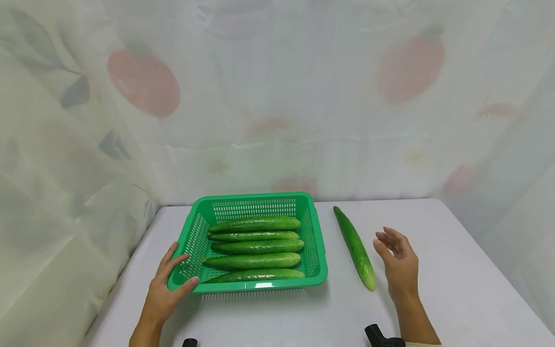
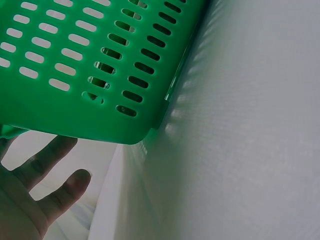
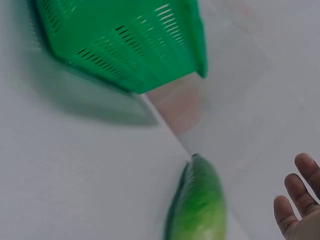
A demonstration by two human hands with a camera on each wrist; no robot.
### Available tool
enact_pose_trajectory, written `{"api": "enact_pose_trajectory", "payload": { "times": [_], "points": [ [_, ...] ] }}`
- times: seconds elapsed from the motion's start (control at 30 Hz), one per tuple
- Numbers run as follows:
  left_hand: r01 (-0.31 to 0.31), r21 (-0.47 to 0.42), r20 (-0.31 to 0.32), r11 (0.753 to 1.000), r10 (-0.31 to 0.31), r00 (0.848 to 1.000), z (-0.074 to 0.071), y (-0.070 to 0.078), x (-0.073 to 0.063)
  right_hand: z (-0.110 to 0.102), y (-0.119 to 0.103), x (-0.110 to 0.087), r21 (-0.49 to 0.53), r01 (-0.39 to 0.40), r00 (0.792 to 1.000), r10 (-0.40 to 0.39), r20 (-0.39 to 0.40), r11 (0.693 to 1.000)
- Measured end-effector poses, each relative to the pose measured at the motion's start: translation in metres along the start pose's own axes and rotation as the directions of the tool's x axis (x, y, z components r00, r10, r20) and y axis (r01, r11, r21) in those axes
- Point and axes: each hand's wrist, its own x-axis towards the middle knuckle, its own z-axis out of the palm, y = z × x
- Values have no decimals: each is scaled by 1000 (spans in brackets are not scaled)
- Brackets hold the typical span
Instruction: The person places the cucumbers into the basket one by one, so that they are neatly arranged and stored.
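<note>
A green plastic basket (image 1: 260, 286) with slotted walls holds several cucumbers (image 1: 257, 247) lying side by side. My left hand (image 1: 161, 294) rests at its near left corner, fingers spread, with the thumb over the front rim and the index finger reaching past the left rim. In the left wrist view, two fairly straight fingers (image 2: 65, 195) show beside the slotted wall. One loose cucumber (image 1: 354, 248) lies to the right of the basket, slanting toward me. Just right of it, my right hand (image 1: 401, 267) hovers with relaxed, slightly bent fingers and holds nothing.
The basket and loose cucumber are on a white-covered table (image 1: 451, 270). A pale curtain (image 1: 277, 96) with faded fruit prints hangs behind the table's far edge, and more sheeting (image 1: 56, 193) closes in on the left. A black wrist mount (image 1: 381, 337) shows near the right forearm.
</note>
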Motion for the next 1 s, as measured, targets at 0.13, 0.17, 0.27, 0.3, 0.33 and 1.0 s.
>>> {"api": "enact_pose_trajectory", "payload": {
  "times": [0.13,0.17,0.27,0.3,0.33,1.0],
  "points": [
    [-3,-3,0,1000,3,1000,1,-1,1,0,18,-3,-32,-52,999,51,-20,998],
    [-3,-5,0,1000,3,1000,1,-1,1,1,22,-3,-40,-63,998,62,-22,997],
    [-6,-9,3,1000,6,1000,2,-1,2,1,31,-5,-63,-75,997,73,-26,995],
    [-7,-9,3,1000,7,1000,2,0,2,1,34,-5,-67,-76,997,74,-22,995],
    [-8,-7,4,1000,8,1000,2,0,2,1,37,-6,-76,-78,997,77,-20,994],
    [-8,2,1,1000,8,1000,0,-1,1,4,62,-9,-222,-82,992,101,79,972]
  ]
}}
